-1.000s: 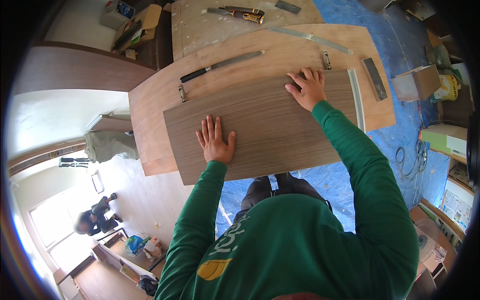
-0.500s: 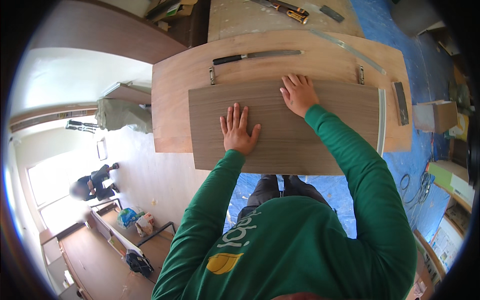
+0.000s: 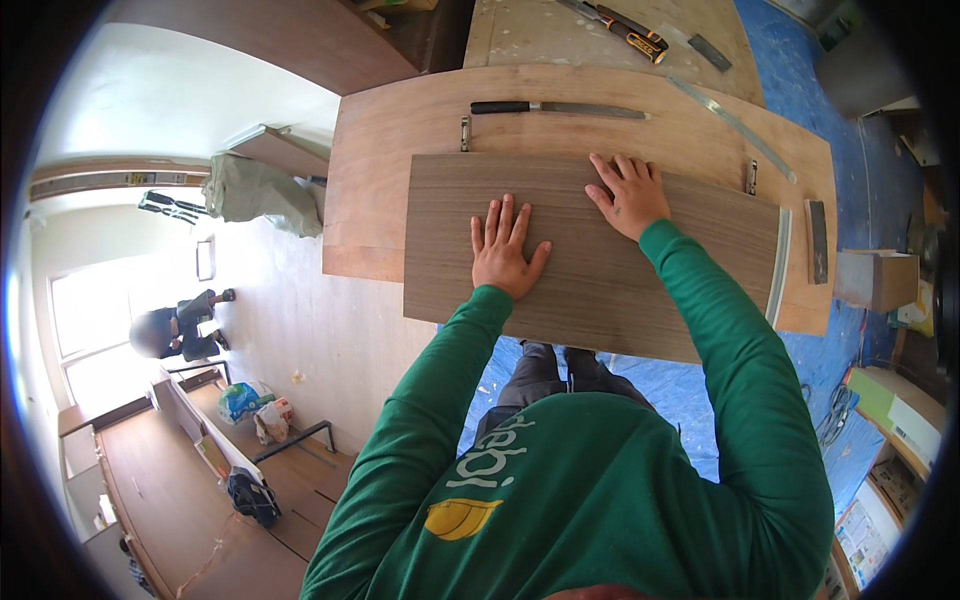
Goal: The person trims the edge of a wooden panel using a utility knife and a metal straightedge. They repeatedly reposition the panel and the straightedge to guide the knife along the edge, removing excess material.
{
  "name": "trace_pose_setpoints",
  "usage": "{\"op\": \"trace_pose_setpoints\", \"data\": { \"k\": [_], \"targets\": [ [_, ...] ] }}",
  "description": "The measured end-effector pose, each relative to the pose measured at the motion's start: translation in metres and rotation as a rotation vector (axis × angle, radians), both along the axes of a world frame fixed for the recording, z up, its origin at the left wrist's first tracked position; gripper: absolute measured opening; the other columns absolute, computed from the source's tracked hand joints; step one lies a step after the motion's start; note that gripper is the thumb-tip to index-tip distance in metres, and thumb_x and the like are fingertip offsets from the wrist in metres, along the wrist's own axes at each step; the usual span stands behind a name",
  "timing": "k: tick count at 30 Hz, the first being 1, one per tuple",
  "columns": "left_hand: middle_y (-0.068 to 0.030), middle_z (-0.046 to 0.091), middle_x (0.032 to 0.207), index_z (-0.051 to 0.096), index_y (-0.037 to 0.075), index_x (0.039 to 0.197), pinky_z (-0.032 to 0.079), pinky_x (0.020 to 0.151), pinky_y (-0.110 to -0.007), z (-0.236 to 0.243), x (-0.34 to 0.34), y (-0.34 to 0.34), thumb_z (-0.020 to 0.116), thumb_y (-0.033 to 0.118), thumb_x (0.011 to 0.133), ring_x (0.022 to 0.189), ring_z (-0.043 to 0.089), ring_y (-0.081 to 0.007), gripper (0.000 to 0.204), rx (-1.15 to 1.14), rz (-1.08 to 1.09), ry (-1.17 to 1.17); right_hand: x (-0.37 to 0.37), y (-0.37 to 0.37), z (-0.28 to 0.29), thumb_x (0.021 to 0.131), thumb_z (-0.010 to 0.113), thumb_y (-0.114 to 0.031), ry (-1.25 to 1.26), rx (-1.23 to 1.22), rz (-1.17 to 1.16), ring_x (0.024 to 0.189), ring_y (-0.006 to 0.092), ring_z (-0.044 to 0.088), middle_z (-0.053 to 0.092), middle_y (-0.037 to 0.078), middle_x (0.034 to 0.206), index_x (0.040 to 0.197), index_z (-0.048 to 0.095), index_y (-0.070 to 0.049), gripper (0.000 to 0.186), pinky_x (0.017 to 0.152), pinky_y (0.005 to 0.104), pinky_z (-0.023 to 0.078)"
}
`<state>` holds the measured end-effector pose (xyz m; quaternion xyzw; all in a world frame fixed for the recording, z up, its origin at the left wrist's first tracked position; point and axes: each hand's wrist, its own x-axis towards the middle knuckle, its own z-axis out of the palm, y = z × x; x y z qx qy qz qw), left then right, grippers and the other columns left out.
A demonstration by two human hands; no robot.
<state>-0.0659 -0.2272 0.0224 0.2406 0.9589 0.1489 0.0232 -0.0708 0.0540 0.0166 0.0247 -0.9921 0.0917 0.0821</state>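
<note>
A flat panel (image 3: 590,285) with grey-brown wood grain lies on a larger sheet of plywood (image 3: 365,225), its near edge hanging over toward my legs. My left hand (image 3: 505,255) rests flat on it, left of the middle, fingers spread. Farther right, my right hand (image 3: 632,200) lies open near the panel's far edge. Neither hand holds anything. Two small metal hinges (image 3: 465,133) stick out beyond that far edge. A light strip (image 3: 779,258) runs along the right end. Beyond the panel is a long flat blade-like tool (image 3: 590,109) with a black handle.
On the plywood lie a metal strip (image 3: 730,130) and a dark narrow bar (image 3: 818,242). A cutter (image 3: 632,40) lies on the board behind. Right of the bench stands a cardboard box (image 3: 880,280); blue sheeting (image 3: 862,190) covers the floor. A person (image 3: 185,330) sits at the far left.
My view has turned a little, so the bench appears tilted and shifted to the right. Both hands stay flat on the panel at about the same spots.
</note>
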Motion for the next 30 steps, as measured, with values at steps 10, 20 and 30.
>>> {"op": "trace_pose_setpoints", "data": {
  "k": [10, 20, 30],
  "targets": [
    [-0.0139, 0.029, 0.175, 0.044, 0.016, 0.162, 0.008, 0.132, -0.057, 0.001, 0.000, 0.001, 0.060, 0.055, 0.100, 0.163, 0.022, -0.0330, 0.076, -0.003, -0.003, 0.001, 0.003, 0.003, -0.002, 0.107, 0.060, -0.046, 0.099, -0.022, 0.068, 0.122, 0.0308, 0.056, 0.062, 0.012, 0.133, 0.151, 0.061, -0.026, 0.049, 0.108, 0.0513, 0.040],
    [-0.0148, 0.029, 0.174, 0.045, 0.014, 0.162, 0.008, 0.133, -0.055, 0.005, 0.001, -0.002, 0.062, 0.052, 0.100, 0.163, 0.021, -0.0325, 0.075, -0.014, 0.003, -0.001, 0.003, -0.005, 0.004, 0.107, 0.056, -0.046, 0.023, -0.035, 0.026, 0.126, 0.0334, 0.056, 0.062, 0.012, 0.136, 0.152, 0.058, -0.025, 0.049, 0.112, 0.0558, 0.038],
    [-0.0122, 0.030, 0.175, 0.044, 0.017, 0.163, 0.008, 0.133, -0.054, 0.002, 0.000, 0.001, 0.061, 0.053, 0.099, 0.163, 0.021, -0.0314, 0.075, -0.033, -0.009, 0.021, 0.005, 0.010, -0.002, 0.106, 0.058, -0.048, 0.145, -0.048, -0.084, 0.122, 0.0358, 0.057, 0.063, 0.014, 0.125, 0.143, 0.061, -0.016, 0.049, 0.110, 0.0520, 0.041]
  ]
}}
